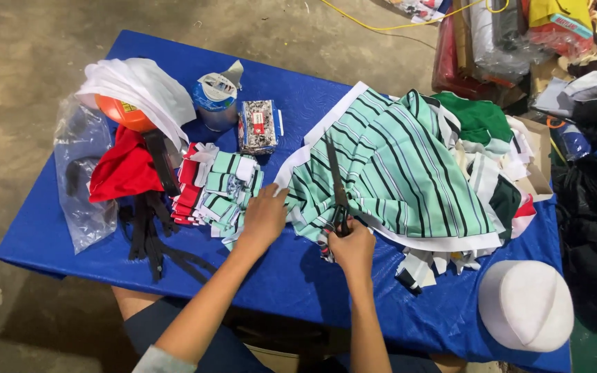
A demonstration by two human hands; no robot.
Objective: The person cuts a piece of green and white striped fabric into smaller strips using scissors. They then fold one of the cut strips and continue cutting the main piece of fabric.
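Note:
My right hand (pixel 352 247) grips the handles of long dark scissors (pixel 335 181), whose blades point away from me across green, white and black striped fabric (pixel 399 166). My left hand (pixel 264 215) lies flat on the near left edge of that fabric, just left of the scissors, next to a stack of small cut striped pieces (pixel 219 190). The fabric is heaped on a table covered with a blue cloth (pixel 291 273).
A white cap-shaped piece (pixel 525 304) rests at the near right corner. A small patterned box (pixel 258 126), a tape roll (pixel 213 97), red cloth (pixel 124 170), black straps (pixel 148 231) and a clear plastic bag (pixel 83 173) occupy the left side. Piles of clothes lie right of the table.

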